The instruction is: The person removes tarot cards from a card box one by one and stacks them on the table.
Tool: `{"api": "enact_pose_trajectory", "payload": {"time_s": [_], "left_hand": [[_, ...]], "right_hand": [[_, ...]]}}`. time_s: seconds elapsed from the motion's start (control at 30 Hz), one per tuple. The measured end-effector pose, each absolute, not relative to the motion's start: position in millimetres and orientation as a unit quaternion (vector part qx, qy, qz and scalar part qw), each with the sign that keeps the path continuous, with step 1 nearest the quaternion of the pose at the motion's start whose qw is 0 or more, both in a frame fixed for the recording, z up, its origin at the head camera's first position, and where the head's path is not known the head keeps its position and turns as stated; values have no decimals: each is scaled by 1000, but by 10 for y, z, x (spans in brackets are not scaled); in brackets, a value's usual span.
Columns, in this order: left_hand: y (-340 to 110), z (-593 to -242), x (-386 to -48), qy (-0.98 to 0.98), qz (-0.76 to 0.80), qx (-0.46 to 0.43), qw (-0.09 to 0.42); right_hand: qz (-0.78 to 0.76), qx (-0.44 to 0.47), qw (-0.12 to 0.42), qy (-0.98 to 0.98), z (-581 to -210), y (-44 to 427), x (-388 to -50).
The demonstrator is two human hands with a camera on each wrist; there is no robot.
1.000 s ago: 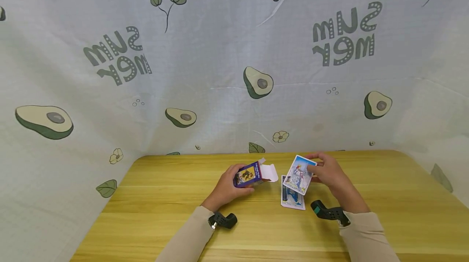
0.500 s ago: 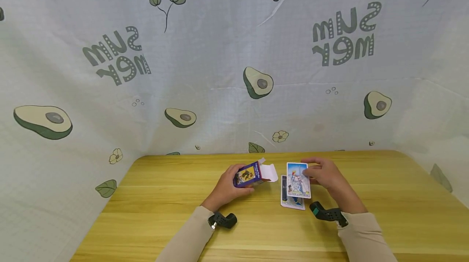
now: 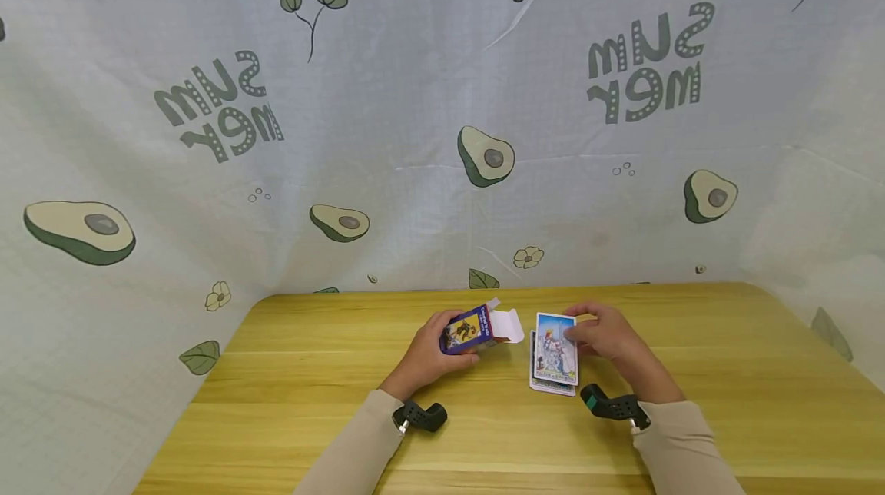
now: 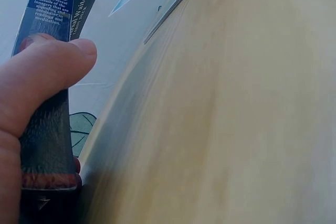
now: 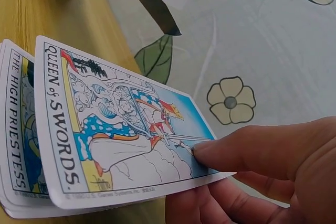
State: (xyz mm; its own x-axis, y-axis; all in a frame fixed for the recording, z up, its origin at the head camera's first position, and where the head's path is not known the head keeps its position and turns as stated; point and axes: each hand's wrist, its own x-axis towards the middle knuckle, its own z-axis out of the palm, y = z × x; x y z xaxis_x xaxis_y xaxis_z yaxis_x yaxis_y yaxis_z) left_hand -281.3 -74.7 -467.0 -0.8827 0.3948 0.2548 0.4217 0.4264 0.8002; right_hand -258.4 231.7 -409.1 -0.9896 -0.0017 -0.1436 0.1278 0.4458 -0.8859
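Note:
My left hand (image 3: pixel 430 349) grips a purple tarot card box (image 3: pixel 465 331), its white flap folded out toward the right. In the left wrist view the thumb (image 4: pixel 58 59) lies across the narrow side of the box (image 4: pixel 44 124). Between thumb and fingers my right hand (image 3: pixel 608 335) pinches a Queen of Swords card (image 3: pixel 555 349). That card is over a small pile of cards (image 3: pixel 553 387) on the table, nearly lined up with it. The right wrist view shows The High Priestess (image 5: pixel 20 129) on top of the pile, partly covered, with a gap beneath the held card.
The wooden table (image 3: pixel 311 403) runs back to a pale curtain (image 3: pixel 415 95) printed with avocados and leaves. A black wrist camera (image 3: pixel 423 416) sits on the left wrist, and another wrist camera (image 3: pixel 611 403) on the right one.
The Queen of Swords card has turned from a tilt to nearly straight and moved left and down over the pile, along with my right hand. My left hand and the box stay in place.

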Motion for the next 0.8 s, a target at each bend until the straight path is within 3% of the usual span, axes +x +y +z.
{"api": "enact_pose_trajectory", "payload": {"time_s": [0.8], "left_hand": [[-730,-4672,-2868,-844,-480,-240,20]], "right_hand": [[-480,35,62,874,-4188,2291,-2698]]}}
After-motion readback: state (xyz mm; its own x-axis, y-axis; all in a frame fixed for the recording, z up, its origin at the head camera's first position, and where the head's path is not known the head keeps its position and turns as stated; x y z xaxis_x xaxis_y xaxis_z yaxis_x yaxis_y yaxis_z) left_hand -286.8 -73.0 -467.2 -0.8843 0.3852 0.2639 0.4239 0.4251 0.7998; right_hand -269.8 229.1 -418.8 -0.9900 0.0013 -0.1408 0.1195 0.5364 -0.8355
